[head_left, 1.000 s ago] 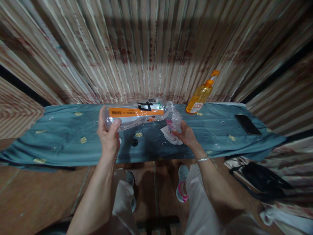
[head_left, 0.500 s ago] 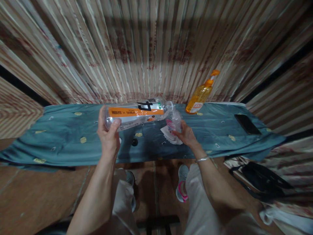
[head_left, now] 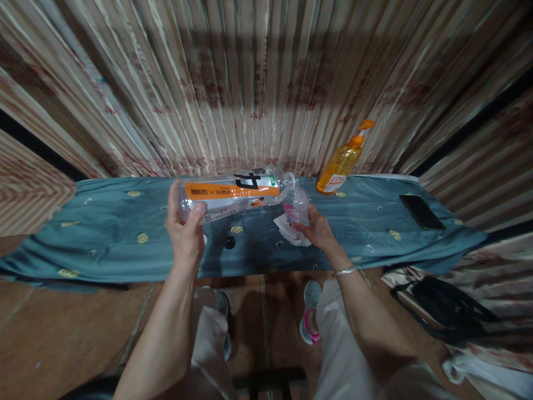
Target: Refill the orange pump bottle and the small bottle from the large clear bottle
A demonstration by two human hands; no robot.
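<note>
My left hand (head_left: 186,225) is wrapped round the base of a large clear plastic bottle (head_left: 233,191) with an orange and white label. The bottle lies nearly level in the air, its neck pointing right. At its mouth is a smaller clear plastic bottle (head_left: 296,203) with pink print, gripped low by my right hand (head_left: 317,228). The two bottle mouths meet or almost meet; I cannot tell if liquid passes between them. Under the small bottle lies a crumpled white tissue (head_left: 289,232). A dark round cap (head_left: 230,242) rests on the cloth between my hands.
A pump bottle of orange liquid (head_left: 339,166) stands at the back, right of my hands. Farther right lies a black phone (head_left: 421,211). A teal patterned cloth (head_left: 112,222) covers the table. Below on the right is a black bag (head_left: 449,305); a pleated curtain (head_left: 250,83) hangs behind.
</note>
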